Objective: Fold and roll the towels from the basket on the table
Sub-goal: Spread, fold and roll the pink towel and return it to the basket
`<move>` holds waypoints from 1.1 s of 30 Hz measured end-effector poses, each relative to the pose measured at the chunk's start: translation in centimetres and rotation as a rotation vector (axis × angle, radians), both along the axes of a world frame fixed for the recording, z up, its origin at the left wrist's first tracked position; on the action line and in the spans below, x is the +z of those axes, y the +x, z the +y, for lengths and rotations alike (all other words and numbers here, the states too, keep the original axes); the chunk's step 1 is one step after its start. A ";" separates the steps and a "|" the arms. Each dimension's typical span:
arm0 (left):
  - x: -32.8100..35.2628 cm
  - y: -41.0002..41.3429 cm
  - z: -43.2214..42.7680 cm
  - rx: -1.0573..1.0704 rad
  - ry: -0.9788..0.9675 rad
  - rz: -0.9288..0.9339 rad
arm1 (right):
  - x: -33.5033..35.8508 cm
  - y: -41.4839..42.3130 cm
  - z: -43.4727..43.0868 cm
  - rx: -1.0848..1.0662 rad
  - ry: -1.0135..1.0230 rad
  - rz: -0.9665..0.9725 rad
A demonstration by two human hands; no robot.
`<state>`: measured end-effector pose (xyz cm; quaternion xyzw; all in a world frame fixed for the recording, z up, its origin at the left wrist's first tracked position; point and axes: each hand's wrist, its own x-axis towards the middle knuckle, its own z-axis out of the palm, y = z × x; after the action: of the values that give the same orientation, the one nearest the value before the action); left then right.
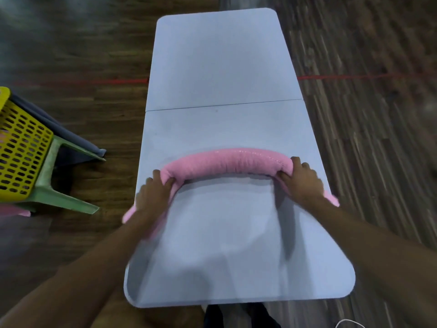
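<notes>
Gripping the pink towel roll (227,162) mid-frame, the left hand (153,192) and right hand (302,183) each curl round one end and should push evenly for a tight roll.

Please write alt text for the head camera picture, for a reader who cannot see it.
The left hand and the right hand grip a pink towel near its ends, rolled into a long tube across a pale table. At the left, a yellow basket rests on a green chair.
</notes>
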<state>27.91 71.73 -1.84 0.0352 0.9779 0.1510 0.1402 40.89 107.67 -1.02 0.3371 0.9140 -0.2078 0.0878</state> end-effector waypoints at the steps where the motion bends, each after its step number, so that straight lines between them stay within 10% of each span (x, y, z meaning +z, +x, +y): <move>1: 0.2 1.5 1.6 0.080 0.057 -0.033 | 0.1 0.3 -1.9 -0.089 -0.051 0.011; 14: 0.4 15.4 12.4 0.289 0.407 -0.247 | 0.3 4.6 -15.7 -0.274 -0.452 0.073; 33: -0.3 17.3 8.2 0.308 0.742 -0.133 | 1.9 1.1 -17.8 -0.265 -0.273 -0.018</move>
<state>45.19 79.96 -2.17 -0.0731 0.8396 0.5149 0.1566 42.00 89.86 0.84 0.4412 0.8241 -0.3368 0.1127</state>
